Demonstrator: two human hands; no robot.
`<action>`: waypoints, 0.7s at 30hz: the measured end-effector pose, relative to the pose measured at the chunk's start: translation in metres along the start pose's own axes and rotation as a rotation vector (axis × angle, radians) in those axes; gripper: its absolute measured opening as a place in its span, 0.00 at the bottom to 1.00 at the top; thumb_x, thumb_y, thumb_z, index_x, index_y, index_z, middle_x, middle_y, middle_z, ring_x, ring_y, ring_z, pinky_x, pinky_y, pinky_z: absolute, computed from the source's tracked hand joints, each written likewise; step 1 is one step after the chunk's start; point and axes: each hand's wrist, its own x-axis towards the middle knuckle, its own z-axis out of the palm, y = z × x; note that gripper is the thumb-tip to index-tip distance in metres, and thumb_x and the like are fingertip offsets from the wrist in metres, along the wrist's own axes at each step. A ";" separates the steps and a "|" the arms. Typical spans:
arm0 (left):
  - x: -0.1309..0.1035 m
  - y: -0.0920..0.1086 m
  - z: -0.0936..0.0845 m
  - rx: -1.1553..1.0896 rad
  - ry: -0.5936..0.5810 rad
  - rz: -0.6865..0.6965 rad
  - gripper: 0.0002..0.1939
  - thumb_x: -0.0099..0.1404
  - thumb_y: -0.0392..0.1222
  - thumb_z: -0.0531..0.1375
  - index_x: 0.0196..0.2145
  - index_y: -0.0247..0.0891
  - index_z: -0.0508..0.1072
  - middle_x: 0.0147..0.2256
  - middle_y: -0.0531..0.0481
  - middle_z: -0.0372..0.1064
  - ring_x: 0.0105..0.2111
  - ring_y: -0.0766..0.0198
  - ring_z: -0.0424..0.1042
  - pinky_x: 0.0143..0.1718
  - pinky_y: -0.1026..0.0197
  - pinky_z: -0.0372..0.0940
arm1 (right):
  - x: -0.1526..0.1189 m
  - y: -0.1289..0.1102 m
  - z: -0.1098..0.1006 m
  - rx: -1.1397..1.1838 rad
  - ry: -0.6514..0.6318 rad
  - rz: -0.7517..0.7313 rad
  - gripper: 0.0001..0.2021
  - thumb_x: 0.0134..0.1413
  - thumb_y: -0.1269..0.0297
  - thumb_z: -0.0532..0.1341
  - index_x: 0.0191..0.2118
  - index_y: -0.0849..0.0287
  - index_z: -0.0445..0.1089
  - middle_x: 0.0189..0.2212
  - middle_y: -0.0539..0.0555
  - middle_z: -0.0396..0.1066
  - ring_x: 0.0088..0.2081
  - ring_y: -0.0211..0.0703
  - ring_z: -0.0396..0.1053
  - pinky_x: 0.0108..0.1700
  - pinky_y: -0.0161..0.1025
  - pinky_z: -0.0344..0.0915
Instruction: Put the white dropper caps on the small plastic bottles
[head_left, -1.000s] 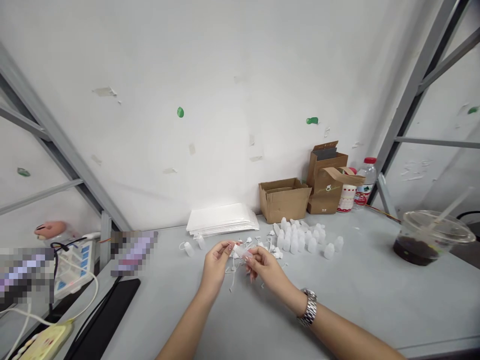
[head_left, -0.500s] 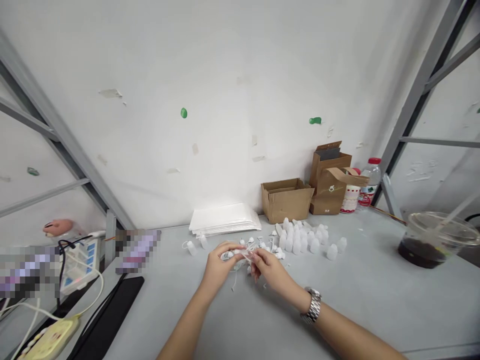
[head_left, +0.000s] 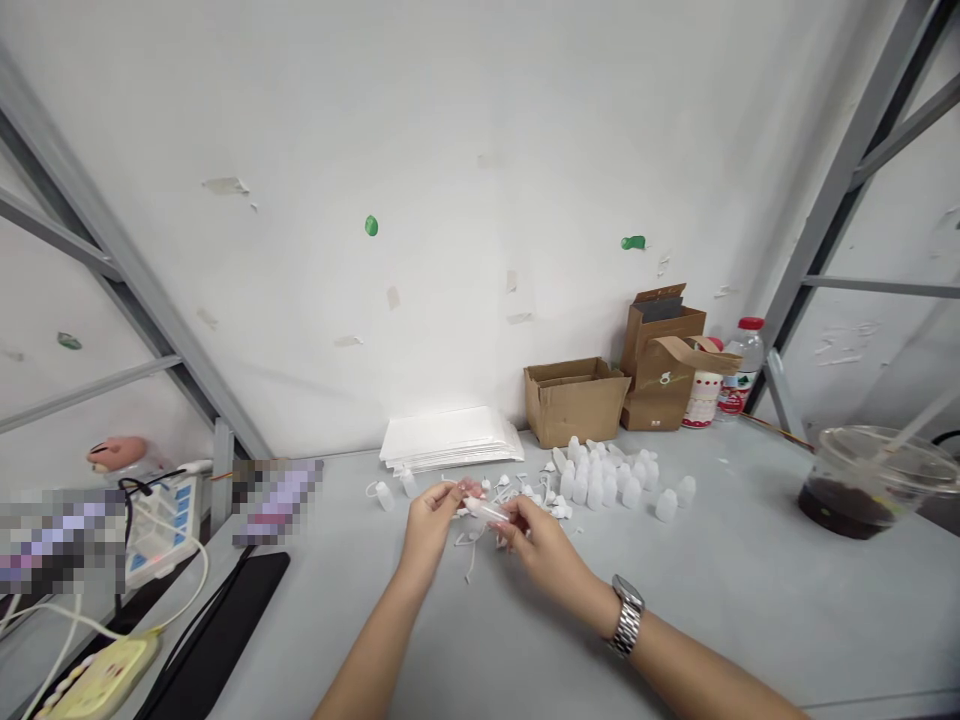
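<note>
Between my hands is a small translucent white bottle (head_left: 487, 511), lying tilted with its white top toward the left. My left hand (head_left: 433, 512) pinches the top end, fingers closed. The bottle's other end is gripped by the fingertips of my right hand (head_left: 534, 535), which has a metal watch at the wrist. Small white caps with thin straps (head_left: 555, 506) lie scattered just behind and beside my hands. To their right stand several translucent white bottles (head_left: 595, 490). Two strapped bottles (head_left: 385, 496) are on the grey table left of my left hand.
White sheets (head_left: 450, 438), a cardboard box (head_left: 576, 405) and a brown paper bag (head_left: 656, 390) are along the wall. A plastic cup of dark drink (head_left: 847, 500) is at right. Phones, cables, a power strip (head_left: 161, 530) and a black pad (head_left: 225, 630) occupy the left.
My hands have moved slightly apart, and the bottle now shows plainly between them. The left fingers have shifted left. The camera view has shifted slightly.
</note>
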 end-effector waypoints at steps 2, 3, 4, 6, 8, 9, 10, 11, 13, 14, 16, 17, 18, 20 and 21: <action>0.000 0.000 0.000 -0.061 -0.038 -0.038 0.16 0.49 0.50 0.62 0.31 0.34 0.76 0.33 0.44 0.75 0.36 0.56 0.72 0.42 0.57 0.62 | 0.000 -0.003 -0.001 0.029 0.047 0.006 0.07 0.54 0.59 0.53 0.30 0.56 0.60 0.24 0.50 0.65 0.26 0.40 0.63 0.30 0.36 0.58; -0.001 -0.001 0.001 -0.072 -0.062 -0.050 0.17 0.49 0.50 0.62 0.31 0.34 0.76 0.34 0.43 0.75 0.37 0.56 0.72 0.43 0.57 0.61 | 0.000 -0.004 -0.001 0.040 0.059 0.004 0.08 0.54 0.58 0.53 0.30 0.56 0.60 0.24 0.49 0.65 0.26 0.40 0.63 0.30 0.36 0.58; -0.001 -0.002 0.001 -0.073 -0.083 -0.056 0.16 0.49 0.49 0.62 0.31 0.33 0.76 0.34 0.43 0.75 0.37 0.56 0.72 0.43 0.57 0.61 | 0.000 -0.005 0.000 0.047 0.067 0.000 0.09 0.54 0.57 0.53 0.31 0.56 0.60 0.24 0.49 0.65 0.26 0.40 0.63 0.30 0.36 0.58; -0.001 -0.004 0.002 -0.062 -0.102 -0.056 0.15 0.49 0.48 0.63 0.30 0.33 0.76 0.33 0.43 0.76 0.37 0.56 0.72 0.44 0.57 0.61 | 0.000 -0.005 0.001 0.055 0.072 -0.006 0.10 0.54 0.55 0.54 0.31 0.57 0.61 0.24 0.49 0.65 0.27 0.40 0.63 0.31 0.36 0.59; -0.002 -0.004 0.002 -0.043 -0.092 -0.043 0.14 0.48 0.47 0.63 0.29 0.34 0.76 0.31 0.44 0.76 0.37 0.55 0.72 0.43 0.57 0.61 | 0.000 -0.004 0.002 0.076 0.063 0.009 0.12 0.54 0.53 0.53 0.30 0.57 0.61 0.24 0.49 0.65 0.26 0.39 0.63 0.31 0.36 0.59; -0.002 -0.003 0.002 -0.030 -0.087 -0.031 0.13 0.48 0.47 0.63 0.29 0.34 0.77 0.31 0.45 0.76 0.37 0.55 0.72 0.43 0.57 0.61 | 0.000 -0.003 0.002 0.104 0.046 0.028 0.14 0.54 0.51 0.52 0.29 0.57 0.60 0.23 0.49 0.65 0.26 0.39 0.63 0.30 0.36 0.59; -0.002 -0.002 0.002 -0.016 -0.089 -0.016 0.13 0.48 0.46 0.63 0.29 0.35 0.77 0.32 0.45 0.76 0.37 0.55 0.72 0.43 0.57 0.61 | 0.001 -0.002 0.003 0.147 0.016 0.053 0.16 0.54 0.49 0.51 0.28 0.57 0.59 0.22 0.49 0.64 0.24 0.38 0.63 0.29 0.36 0.60; -0.003 -0.001 0.002 -0.003 -0.099 0.003 0.13 0.48 0.46 0.63 0.30 0.35 0.77 0.32 0.45 0.76 0.37 0.56 0.72 0.44 0.57 0.61 | 0.001 -0.001 0.003 0.202 -0.026 0.082 0.18 0.53 0.47 0.50 0.27 0.58 0.59 0.21 0.48 0.64 0.23 0.38 0.63 0.28 0.36 0.60; -0.003 0.002 0.002 0.007 -0.127 0.031 0.12 0.48 0.45 0.63 0.30 0.36 0.77 0.34 0.45 0.76 0.37 0.56 0.72 0.44 0.57 0.60 | 0.003 0.001 0.003 0.313 -0.109 0.132 0.21 0.52 0.43 0.49 0.25 0.58 0.58 0.19 0.48 0.63 0.20 0.37 0.63 0.27 0.37 0.60; -0.004 0.002 0.003 0.005 -0.136 0.035 0.12 0.49 0.45 0.63 0.31 0.36 0.77 0.35 0.45 0.75 0.37 0.56 0.72 0.44 0.57 0.60 | 0.004 0.001 0.002 0.353 -0.133 0.148 0.21 0.51 0.43 0.49 0.26 0.58 0.59 0.20 0.48 0.64 0.20 0.36 0.63 0.26 0.37 0.61; -0.004 0.002 0.004 -0.013 -0.136 0.020 0.12 0.49 0.45 0.63 0.31 0.35 0.77 0.35 0.44 0.75 0.38 0.55 0.71 0.44 0.57 0.61 | 0.006 0.001 0.002 0.395 -0.130 0.154 0.21 0.49 0.42 0.52 0.28 0.59 0.61 0.22 0.49 0.66 0.20 0.36 0.64 0.27 0.37 0.61; -0.005 0.002 0.004 -0.031 -0.131 0.003 0.13 0.49 0.45 0.63 0.31 0.35 0.77 0.36 0.44 0.75 0.38 0.55 0.71 0.44 0.57 0.61 | 0.007 0.000 0.001 0.405 -0.116 0.151 0.21 0.48 0.43 0.53 0.29 0.59 0.62 0.23 0.49 0.66 0.21 0.36 0.65 0.28 0.36 0.61; -0.005 0.002 0.004 -0.063 -0.130 -0.017 0.13 0.49 0.45 0.63 0.32 0.35 0.76 0.36 0.43 0.75 0.39 0.54 0.71 0.44 0.57 0.61 | 0.008 0.000 0.001 0.413 -0.105 0.150 0.21 0.47 0.43 0.54 0.30 0.59 0.62 0.24 0.49 0.67 0.21 0.36 0.65 0.28 0.36 0.62; -0.005 0.001 0.004 -0.171 -0.151 -0.055 0.17 0.50 0.43 0.63 0.38 0.35 0.74 0.39 0.42 0.74 0.42 0.54 0.70 0.46 0.56 0.60 | 0.009 -0.002 0.000 0.420 -0.104 0.162 0.21 0.45 0.43 0.56 0.30 0.59 0.64 0.22 0.48 0.67 0.21 0.35 0.65 0.28 0.36 0.61; -0.004 0.001 0.003 -0.237 -0.163 -0.067 0.20 0.50 0.43 0.64 0.41 0.35 0.73 0.41 0.41 0.73 0.44 0.54 0.69 0.47 0.56 0.59 | 0.010 -0.003 0.000 0.419 -0.110 0.177 0.21 0.44 0.43 0.56 0.29 0.60 0.64 0.21 0.48 0.66 0.20 0.35 0.64 0.28 0.36 0.61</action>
